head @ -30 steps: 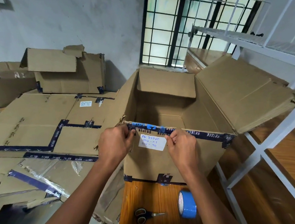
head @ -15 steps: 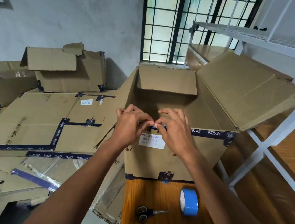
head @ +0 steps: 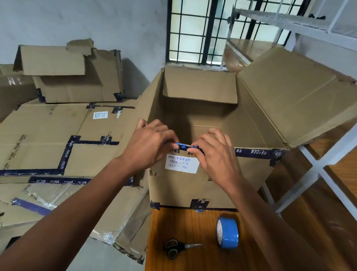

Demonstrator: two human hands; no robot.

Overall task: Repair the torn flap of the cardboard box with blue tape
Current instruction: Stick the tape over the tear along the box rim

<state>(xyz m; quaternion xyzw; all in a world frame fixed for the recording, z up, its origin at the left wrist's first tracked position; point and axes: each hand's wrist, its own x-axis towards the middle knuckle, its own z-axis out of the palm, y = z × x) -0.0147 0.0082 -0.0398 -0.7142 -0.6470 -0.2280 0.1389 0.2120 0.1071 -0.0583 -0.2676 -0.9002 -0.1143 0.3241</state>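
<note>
1 head-worn wide-angle camera looks forward and down, close over the cardboard box (head: 198,183) on the table (head: 194,268).

**Both hands pressed to the near rim**

Two bare forearms are extended forward from the lower corners of the head view and converge toward the middle. The left hand (head: 150,144) is held palm down, its wrist slightly bent, with the fingers curled and the fingertips (head: 172,140) bunched at a short strip of blue tape (head: 183,145). The right hand (head: 214,151) is set just beside it, back of the hand turned up, the thumb and forefinger brought against the other end of the same strip. The fingertips of the two hands are nearly touching. Neither hand is seen fully closed around anything; both are pinching.
</note>
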